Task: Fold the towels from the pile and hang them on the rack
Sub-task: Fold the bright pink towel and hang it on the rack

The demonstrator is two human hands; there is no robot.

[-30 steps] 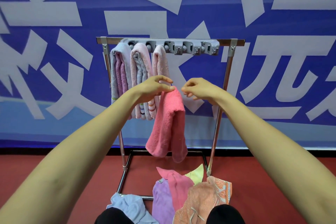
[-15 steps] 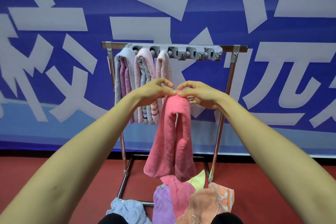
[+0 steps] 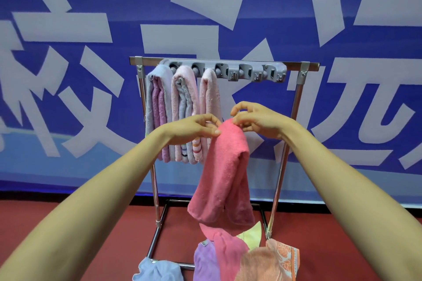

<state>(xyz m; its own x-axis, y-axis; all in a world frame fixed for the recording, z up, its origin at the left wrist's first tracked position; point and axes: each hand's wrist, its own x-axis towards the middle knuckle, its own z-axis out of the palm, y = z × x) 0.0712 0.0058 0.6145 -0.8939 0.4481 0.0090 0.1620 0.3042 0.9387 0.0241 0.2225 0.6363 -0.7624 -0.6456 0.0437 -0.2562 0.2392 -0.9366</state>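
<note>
A folded pink towel [image 3: 225, 173] hangs in the air in front of the metal rack [image 3: 299, 70]. My left hand [image 3: 196, 130] pinches its folded top from the left. My right hand [image 3: 258, 121] pinches the same top edge from the right, fingers curled. Three folded towels hang from the left clips of the grey clip bar [image 3: 251, 72]: a lilac one [image 3: 157, 112], a pale pink and grey one [image 3: 185, 116], and a pale pink one [image 3: 210, 96]. The clips to the right hold nothing. The pile [image 3: 230, 258] of loose towels lies on the floor below.
A blue banner with large white characters [image 3: 68, 75] fills the wall behind the rack. The floor [image 3: 91, 223] is red. The rack's base frame [image 3: 159, 230] stands on it, with a light blue towel [image 3: 157, 271] lying over its front bar.
Both hands have kept hold of the pink towel's top. The towel has turned a little, its two hanging halves now closed together and swung to the right.
</note>
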